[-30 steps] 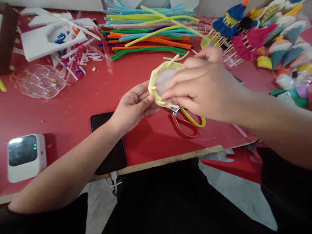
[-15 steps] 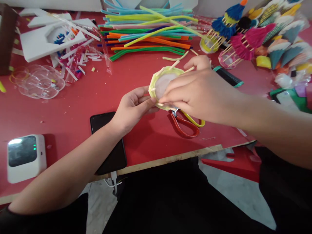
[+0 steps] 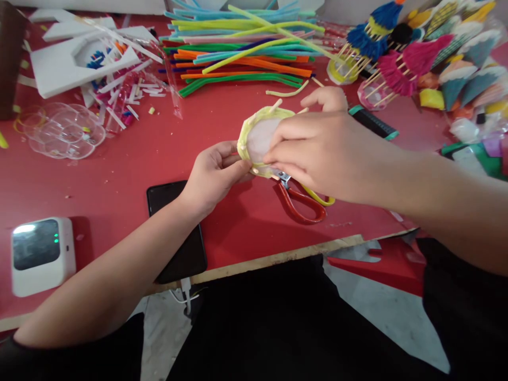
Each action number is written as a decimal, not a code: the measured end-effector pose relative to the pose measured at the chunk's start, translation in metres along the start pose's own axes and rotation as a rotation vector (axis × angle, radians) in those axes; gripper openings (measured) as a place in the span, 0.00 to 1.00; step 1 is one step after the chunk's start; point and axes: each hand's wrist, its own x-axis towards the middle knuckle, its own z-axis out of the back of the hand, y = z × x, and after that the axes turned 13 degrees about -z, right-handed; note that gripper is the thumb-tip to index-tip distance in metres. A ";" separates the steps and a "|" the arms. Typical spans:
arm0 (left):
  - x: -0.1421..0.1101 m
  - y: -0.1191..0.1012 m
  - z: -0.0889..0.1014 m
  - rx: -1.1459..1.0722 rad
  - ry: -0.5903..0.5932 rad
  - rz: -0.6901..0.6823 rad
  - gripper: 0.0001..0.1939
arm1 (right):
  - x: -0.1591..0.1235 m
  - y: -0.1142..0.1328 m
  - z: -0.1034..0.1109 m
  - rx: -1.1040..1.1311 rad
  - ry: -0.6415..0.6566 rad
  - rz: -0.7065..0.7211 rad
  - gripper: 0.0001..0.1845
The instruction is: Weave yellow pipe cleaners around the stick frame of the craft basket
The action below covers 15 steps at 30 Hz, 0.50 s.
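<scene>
A small round disc with wooden sticks poking from its rim and a yellow pipe cleaner woven around them is held above the red table. My left hand pinches its lower left edge. My right hand covers its right side, fingertips pressing on the yellow weave. Red and yellow scissors lie on the table just under the disc.
A pile of coloured pipe cleaners lies at the back. Finished fringed pieces on sticks crowd the back right. Clear plastic discs and white foam scraps sit at the left. A black phone and a white device rest near the front edge.
Both hands and the disc have shifted slightly left and down toward me. My right thumb has come away from the finished pieces at the back.
</scene>
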 end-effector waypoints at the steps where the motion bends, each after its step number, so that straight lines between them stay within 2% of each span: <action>1: 0.000 0.000 0.000 -0.003 -0.001 0.002 0.12 | 0.000 0.002 0.001 -0.025 -0.002 -0.012 0.22; 7: 0.001 0.001 0.002 -0.067 0.033 0.014 0.09 | 0.002 0.015 0.009 -0.140 0.045 -0.041 0.25; 11: 0.001 0.001 0.002 -0.122 0.115 0.004 0.15 | 0.002 0.015 0.014 -0.252 0.020 -0.040 0.29; 15: 0.001 0.003 0.001 -0.129 0.134 -0.004 0.20 | 0.000 0.009 0.012 -0.304 -0.018 -0.012 0.26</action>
